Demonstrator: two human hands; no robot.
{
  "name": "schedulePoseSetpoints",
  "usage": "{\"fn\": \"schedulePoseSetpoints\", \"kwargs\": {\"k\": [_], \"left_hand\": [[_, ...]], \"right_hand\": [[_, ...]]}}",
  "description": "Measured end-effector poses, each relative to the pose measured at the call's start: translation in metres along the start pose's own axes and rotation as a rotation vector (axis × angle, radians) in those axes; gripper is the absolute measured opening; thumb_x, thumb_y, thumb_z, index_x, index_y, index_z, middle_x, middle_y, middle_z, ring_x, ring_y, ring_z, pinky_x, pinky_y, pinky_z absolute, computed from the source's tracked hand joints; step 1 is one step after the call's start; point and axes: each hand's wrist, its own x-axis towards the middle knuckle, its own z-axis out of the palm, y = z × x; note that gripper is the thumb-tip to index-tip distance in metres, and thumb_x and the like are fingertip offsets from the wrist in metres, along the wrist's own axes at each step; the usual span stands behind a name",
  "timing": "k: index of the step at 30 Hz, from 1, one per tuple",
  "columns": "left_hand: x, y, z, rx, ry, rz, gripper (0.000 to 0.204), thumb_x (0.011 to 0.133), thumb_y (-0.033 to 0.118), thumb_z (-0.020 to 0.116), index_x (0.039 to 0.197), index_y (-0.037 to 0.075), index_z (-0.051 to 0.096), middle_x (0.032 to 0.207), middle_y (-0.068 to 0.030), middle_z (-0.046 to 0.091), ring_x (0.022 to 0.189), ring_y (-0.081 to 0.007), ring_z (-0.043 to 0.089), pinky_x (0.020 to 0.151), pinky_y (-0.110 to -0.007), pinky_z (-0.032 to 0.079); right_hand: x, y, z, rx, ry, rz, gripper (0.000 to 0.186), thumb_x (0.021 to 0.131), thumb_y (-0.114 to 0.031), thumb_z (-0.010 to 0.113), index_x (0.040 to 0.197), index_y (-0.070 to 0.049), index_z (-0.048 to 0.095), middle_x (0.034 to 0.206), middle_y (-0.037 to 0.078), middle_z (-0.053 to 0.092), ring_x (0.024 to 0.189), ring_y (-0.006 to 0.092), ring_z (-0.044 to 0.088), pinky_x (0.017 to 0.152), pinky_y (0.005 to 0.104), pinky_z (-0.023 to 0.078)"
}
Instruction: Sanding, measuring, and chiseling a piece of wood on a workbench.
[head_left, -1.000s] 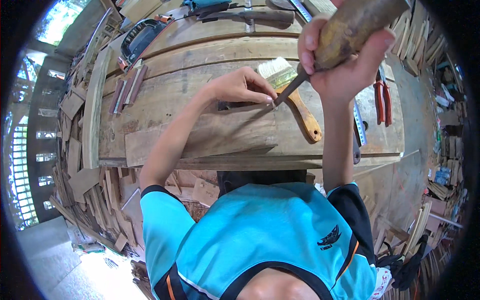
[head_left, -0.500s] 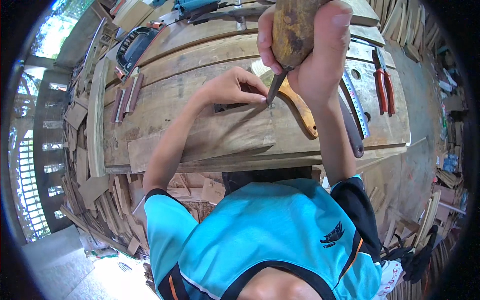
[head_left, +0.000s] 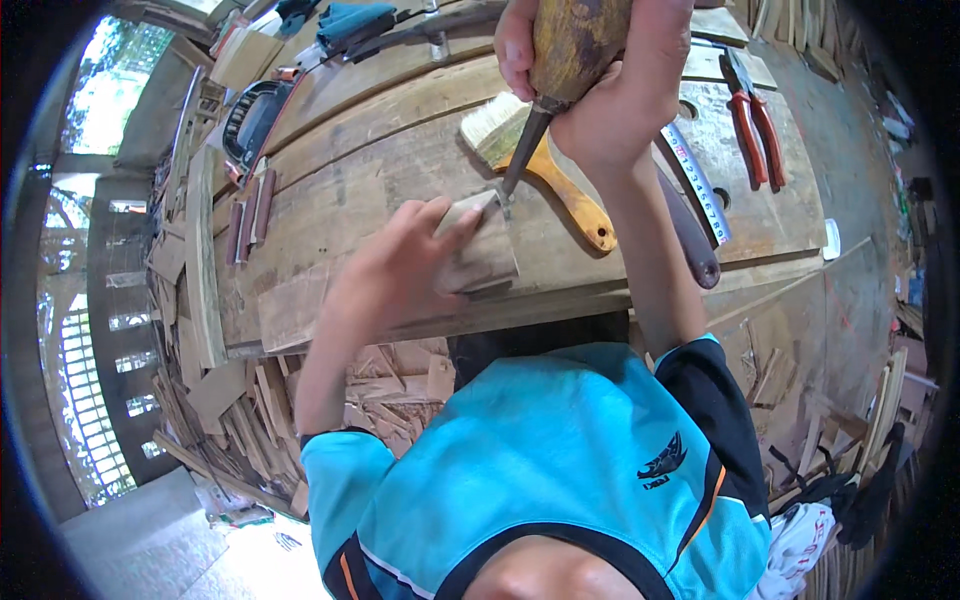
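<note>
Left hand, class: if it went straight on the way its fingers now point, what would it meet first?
Most likely the dark metal shaft of the tool gripped in the right hand, near the tip. Depth is unclear, so the left hand might pass beneath it toward the paintbrush.

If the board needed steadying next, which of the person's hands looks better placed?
Probably the left hand: it is over the board with no tool seen in it, while the right hand grips a wooden-handled tool.
</note>
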Motion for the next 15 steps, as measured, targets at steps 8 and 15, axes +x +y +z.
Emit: {"fn": "schedulePoseSetpoints", "kwargs": {"k": [8, 15], "left_hand": [[0.029, -0.043, -0.053, -0.546, -0.093, 0.004, 0.045, 0.067, 0.017, 0.06, 0.11, 0.003, 0.056, 0.086, -0.0166, 0.062, 0.076, -0.0278, 0.06, 0.07, -0.033, 0.047], [0.041, -0.044, -0.022, 0.069, 0.314, -0.168, 0.04, 0.088, 0.038, 0.046, 0.098, 0.001, 0.056, 0.079, -0.0224, 0.057, 0.079, -0.0371, 0.057, 0.07, -0.041, 0.044]], "right_hand": [[-0.011, -0.021, 0.01, -0.251, 0.192, 0.154, 0.068, 0.088, -0.058, 0.027, 0.097, 0.004, 0.056, 0.049, 0.003, 0.045, 0.041, 0.0089, 0.043, 0.037, 0.0204, 0.031], [-0.011, 0.006, -0.008, 0.054, 0.093, -0.098, 0.065, 0.089, -0.056, 0.029, 0.097, 0.004, 0.055, 0.05, 0.003, 0.045, 0.04, 0.009, 0.042, 0.037, 0.0205, 0.031]]}}
